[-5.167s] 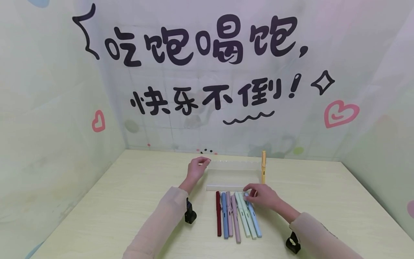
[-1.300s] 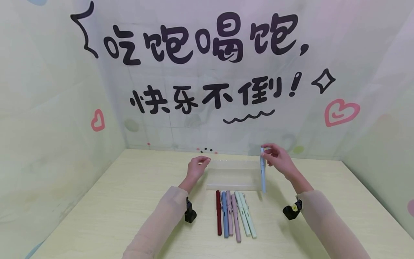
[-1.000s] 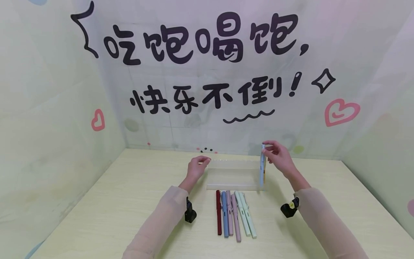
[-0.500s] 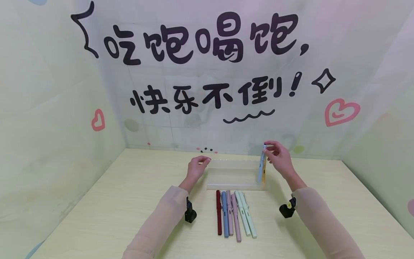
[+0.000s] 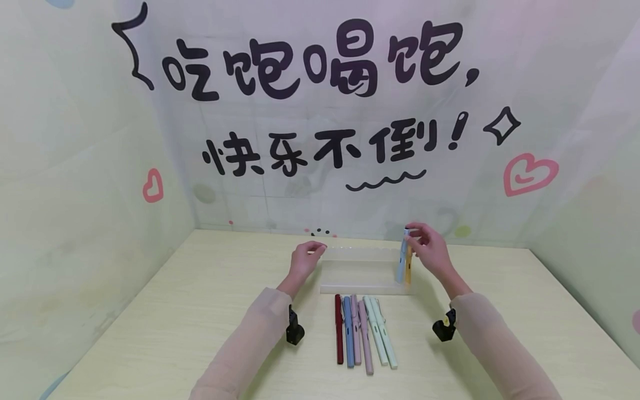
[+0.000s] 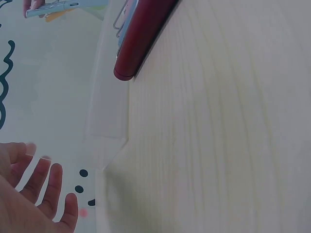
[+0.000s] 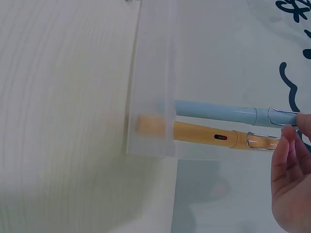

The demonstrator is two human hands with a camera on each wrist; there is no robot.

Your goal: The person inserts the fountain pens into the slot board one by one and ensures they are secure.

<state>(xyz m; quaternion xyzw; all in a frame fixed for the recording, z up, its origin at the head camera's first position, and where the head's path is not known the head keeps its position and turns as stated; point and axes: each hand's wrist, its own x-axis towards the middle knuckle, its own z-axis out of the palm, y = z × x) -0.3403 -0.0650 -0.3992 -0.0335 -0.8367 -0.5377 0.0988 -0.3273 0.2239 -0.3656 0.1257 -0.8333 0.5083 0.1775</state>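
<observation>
A clear pen rack [image 5: 362, 289] stands on the table with a low frosted front trough and a see-through back panel. My left hand [image 5: 305, 260] pinches the rack's upper left edge between thumb and fingertips; other fingers spread loosely in the left wrist view. At the rack's right end, my right hand [image 5: 431, 247] pinches a light blue pen [image 7: 216, 111] by its clip end. That pen is nearly upright, its lower end down at the trough. Just right of it, a yellow pen [image 7: 204, 134] stands in the trough, its tip blurred behind the frosted wall.
Before the rack lie a dark red pen [image 5: 339, 329], a blue pen [image 5: 348, 332], two mauve pens [image 5: 366, 337] and two pale green pens [image 5: 376, 330], side by side. A printed cloth backdrop [image 5: 320, 211] rises behind the table [image 5: 225, 311].
My right hand has lifted the light blue pen off the table row and carried it to the rack's right end, lowering it beside the yellow pen. The left hand has stayed put.
</observation>
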